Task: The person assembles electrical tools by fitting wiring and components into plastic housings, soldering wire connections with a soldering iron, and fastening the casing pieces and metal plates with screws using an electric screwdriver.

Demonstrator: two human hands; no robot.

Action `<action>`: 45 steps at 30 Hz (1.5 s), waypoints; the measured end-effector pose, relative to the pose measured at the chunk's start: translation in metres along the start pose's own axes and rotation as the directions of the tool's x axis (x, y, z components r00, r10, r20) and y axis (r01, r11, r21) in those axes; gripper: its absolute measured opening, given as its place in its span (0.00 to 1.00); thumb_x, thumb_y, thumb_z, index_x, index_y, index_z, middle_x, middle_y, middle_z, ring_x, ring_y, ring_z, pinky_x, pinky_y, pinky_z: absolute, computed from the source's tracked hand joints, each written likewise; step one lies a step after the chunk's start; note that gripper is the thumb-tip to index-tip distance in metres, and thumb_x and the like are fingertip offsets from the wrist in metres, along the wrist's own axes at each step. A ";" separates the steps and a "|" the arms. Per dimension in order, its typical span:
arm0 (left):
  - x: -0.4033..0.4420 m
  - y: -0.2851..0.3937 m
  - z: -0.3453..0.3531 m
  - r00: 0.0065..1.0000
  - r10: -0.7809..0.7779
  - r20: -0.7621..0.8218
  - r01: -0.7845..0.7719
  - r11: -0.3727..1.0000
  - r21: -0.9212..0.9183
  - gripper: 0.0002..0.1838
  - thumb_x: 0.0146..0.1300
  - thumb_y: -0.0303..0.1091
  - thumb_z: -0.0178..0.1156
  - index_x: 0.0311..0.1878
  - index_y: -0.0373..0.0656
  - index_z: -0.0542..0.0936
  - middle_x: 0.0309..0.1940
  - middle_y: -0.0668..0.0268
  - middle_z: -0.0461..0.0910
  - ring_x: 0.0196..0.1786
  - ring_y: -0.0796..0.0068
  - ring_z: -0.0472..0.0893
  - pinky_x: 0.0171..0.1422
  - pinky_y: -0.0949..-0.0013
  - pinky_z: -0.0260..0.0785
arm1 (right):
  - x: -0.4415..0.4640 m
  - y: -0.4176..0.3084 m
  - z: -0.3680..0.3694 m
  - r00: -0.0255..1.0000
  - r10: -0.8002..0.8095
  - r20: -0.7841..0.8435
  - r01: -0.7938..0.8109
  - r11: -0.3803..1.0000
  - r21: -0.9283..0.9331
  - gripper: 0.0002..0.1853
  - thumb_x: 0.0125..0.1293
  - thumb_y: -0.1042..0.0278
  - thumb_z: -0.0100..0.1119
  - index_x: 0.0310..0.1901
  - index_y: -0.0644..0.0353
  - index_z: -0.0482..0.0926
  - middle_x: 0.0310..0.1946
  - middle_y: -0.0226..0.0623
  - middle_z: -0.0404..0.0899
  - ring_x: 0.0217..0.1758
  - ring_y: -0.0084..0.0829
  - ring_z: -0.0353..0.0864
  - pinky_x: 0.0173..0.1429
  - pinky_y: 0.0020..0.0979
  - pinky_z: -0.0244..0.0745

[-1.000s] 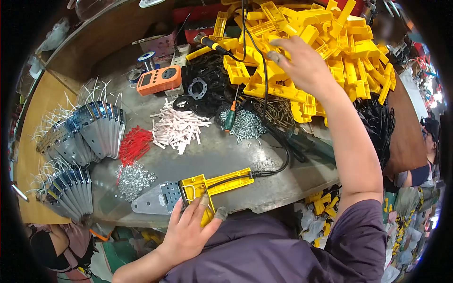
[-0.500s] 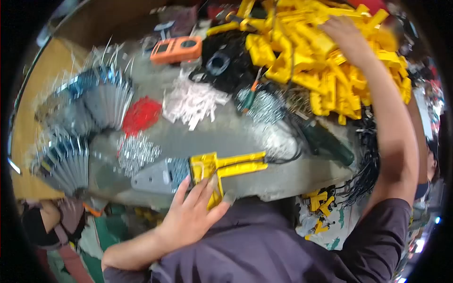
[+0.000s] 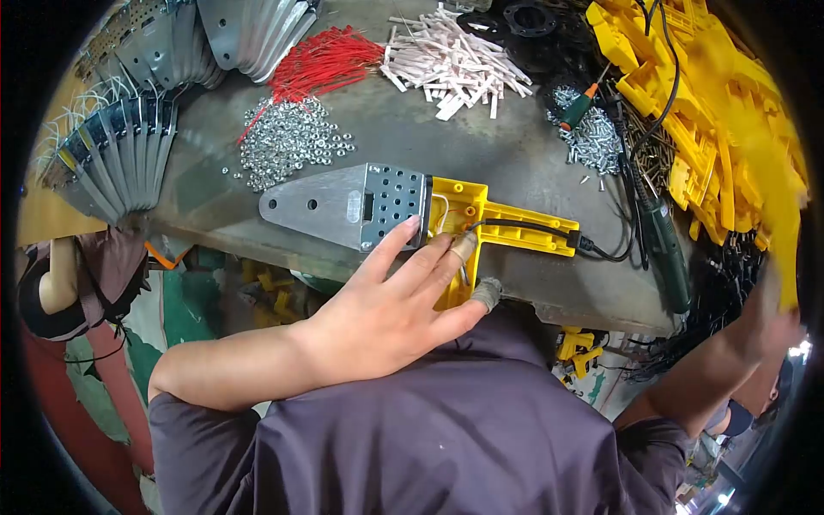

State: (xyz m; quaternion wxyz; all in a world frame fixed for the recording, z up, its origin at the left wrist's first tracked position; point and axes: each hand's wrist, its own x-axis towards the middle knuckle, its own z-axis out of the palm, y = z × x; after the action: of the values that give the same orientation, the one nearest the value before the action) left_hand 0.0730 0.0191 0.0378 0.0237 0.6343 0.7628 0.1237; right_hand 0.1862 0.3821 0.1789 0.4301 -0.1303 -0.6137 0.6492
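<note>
My left hand [image 3: 403, 300] lies with fingers spread on a yellow plastic housing half [image 3: 525, 233] at the front edge of the bench. A metal plate [image 3: 322, 207] with holes sticks out of the housing to the left, and a black cable [image 3: 532, 225] runs through its handle. Over at the right, my right hand [image 3: 772, 313] is smeared by motion, holding a yellow plastic part [image 3: 772, 172], also blurred. Beyond it is the heap of yellow parts [image 3: 678, 129].
Metal nuts [image 3: 287, 142], red sleeves [image 3: 326, 64], white strips [image 3: 455, 64] and screws [image 3: 592, 137] lie in piles on the bench [image 3: 403, 129]. Metal plates [image 3: 124, 159] fan out at left. A green tool [image 3: 665, 257] lies right. Another person [image 3: 86, 283] is at lower left.
My right hand has come back from the yellow heap toward the lower right with a yellow part. The view has shifted closer to the housing, where my left hand remains.
</note>
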 end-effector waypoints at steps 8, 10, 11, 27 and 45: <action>0.004 0.001 -0.002 0.999 -0.028 0.035 0.027 0.999 0.028 0.16 0.62 0.39 0.50 0.53 0.62 0.78 0.65 0.49 0.68 0.66 0.58 0.70 0.72 0.45 0.50 | -0.107 0.087 0.065 0.098 -0.009 0.995 -0.290 0.956 0.037 0.18 0.62 0.65 0.65 0.48 0.67 0.78 0.49 0.55 0.79 0.49 0.45 0.82 0.50 0.43 0.77; 0.003 0.002 -0.002 0.999 -0.020 0.031 0.018 0.997 0.069 0.17 0.62 0.39 0.50 0.54 0.62 0.78 0.64 0.48 0.69 0.66 0.59 0.70 0.72 0.44 0.50 | -0.120 0.105 0.057 -0.019 0.119 0.993 -0.437 0.892 -0.115 0.23 0.61 0.60 0.65 0.53 0.67 0.75 0.55 0.52 0.76 0.54 0.48 0.79 0.53 0.46 0.75; 0.004 0.001 -0.002 0.999 -0.011 0.030 0.009 0.998 0.066 0.17 0.62 0.39 0.50 0.54 0.62 0.78 0.64 0.48 0.69 0.66 0.59 0.70 0.72 0.44 0.50 | -0.121 0.102 0.049 0.110 0.280 0.954 -0.425 0.881 -0.210 0.25 0.61 0.54 0.64 0.53 0.66 0.75 0.52 0.48 0.79 0.50 0.46 0.81 0.51 0.42 0.76; 0.002 0.000 0.001 1.000 -0.004 -0.026 0.006 0.996 0.091 0.13 0.60 0.43 0.53 0.48 0.67 0.77 0.61 0.50 0.73 0.63 0.58 0.72 0.69 0.45 0.57 | -0.118 0.126 0.069 0.826 0.058 0.560 0.169 0.923 -0.346 0.25 0.63 0.43 0.55 0.46 0.60 0.69 0.35 0.35 0.64 0.38 0.28 0.64 0.46 0.32 0.62; -0.010 -0.009 0.000 0.980 0.161 -0.114 -0.174 0.979 -0.105 0.10 0.58 0.42 0.58 0.44 0.59 0.78 0.58 0.64 0.76 0.61 0.61 0.74 0.71 0.41 0.55 | -0.112 0.128 0.111 0.543 0.197 0.816 0.627 0.552 -0.550 0.20 0.52 0.71 0.62 0.48 0.61 0.70 0.45 0.40 0.76 0.48 0.43 0.73 0.51 0.41 0.61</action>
State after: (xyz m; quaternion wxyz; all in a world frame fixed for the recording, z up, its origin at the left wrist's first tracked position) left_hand 0.0667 0.0076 0.0344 0.0096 0.6866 0.6984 0.2020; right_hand 0.1244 0.2410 0.0460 0.0780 0.0914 -0.9702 0.2106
